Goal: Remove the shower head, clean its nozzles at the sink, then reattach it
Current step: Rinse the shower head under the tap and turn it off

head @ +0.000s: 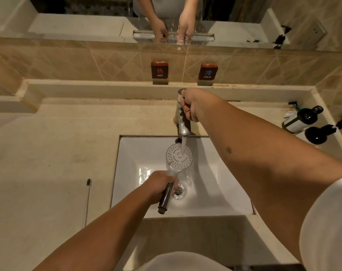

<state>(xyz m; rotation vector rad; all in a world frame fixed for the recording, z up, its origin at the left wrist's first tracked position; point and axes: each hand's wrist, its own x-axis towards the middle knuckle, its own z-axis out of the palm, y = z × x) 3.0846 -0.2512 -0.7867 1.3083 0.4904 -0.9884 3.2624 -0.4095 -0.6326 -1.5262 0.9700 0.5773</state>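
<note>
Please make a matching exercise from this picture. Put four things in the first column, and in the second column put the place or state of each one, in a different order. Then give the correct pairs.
Things:
1. shower head
2. toothbrush
3. faucet
4. dark bottles

Places or states:
A. lying on the counter, left of the sink
B. running, with the right hand on its handle
C. lying on the counter at the far right
D. held over the basin by the left hand, nozzles up under the water

Pairs: 1-D, 2-A, 3-B, 4-C

The right hand (190, 106) hides the faucet (184, 128) lever.
</note>
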